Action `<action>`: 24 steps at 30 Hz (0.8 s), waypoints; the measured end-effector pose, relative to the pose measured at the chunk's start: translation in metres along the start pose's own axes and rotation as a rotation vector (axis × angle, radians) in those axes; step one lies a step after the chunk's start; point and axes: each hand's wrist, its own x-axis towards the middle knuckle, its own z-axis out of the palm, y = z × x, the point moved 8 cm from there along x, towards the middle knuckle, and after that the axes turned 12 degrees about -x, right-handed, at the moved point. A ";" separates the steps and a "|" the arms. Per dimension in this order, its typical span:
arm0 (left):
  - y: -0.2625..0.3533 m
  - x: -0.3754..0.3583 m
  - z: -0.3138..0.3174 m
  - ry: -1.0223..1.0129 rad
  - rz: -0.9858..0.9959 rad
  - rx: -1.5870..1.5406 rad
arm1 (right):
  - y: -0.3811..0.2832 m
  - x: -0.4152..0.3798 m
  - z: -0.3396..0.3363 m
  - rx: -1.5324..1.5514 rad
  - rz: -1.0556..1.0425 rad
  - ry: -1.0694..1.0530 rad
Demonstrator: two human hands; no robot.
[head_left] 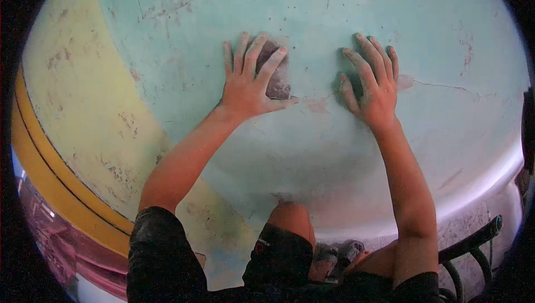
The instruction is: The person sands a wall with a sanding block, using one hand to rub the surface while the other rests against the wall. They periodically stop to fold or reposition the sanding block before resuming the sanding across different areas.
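At the far left of the scene, a yellow band (61, 191) is running along the edge of a pale yellow painted area (83, 97), and both are curving down toward the near left. To the right of that area, a light green painted wall surface (312, 7) is filling most of the view; it is showing scratches, chipped spots and a thin crack line (446, 85) toward the right. The left hand (251, 83) is lying flat on the green surface with its fingers spread, and it is pressing a dark, worn sheet of sandpaper (280, 77) against the wall; the index and middle fingers are lying across the sheet, and the thumb is lying along its lower edge. The sandpaper is sitting slightly left of the centre of the scene, touching the wall. Just to its right, a small pinkish patch (317, 104) is showing on the paint between the two hands. The right hand (372, 88) is resting open on the wall, fingers spread and slightly bent, holding nothing. Both forearms are reaching up from the near edge. At the near right, dark curved tubing (473, 241) is lying below the wall surface.
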 end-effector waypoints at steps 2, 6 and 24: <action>-0.005 0.010 0.000 -0.018 0.022 -0.016 | -0.001 0.000 -0.001 0.012 0.000 0.002; -0.060 0.022 -0.023 0.371 -0.187 -0.012 | -0.003 0.000 -0.003 0.009 -0.013 -0.002; 0.008 0.041 0.000 0.030 0.029 0.007 | -0.001 -0.001 -0.004 0.050 0.007 -0.026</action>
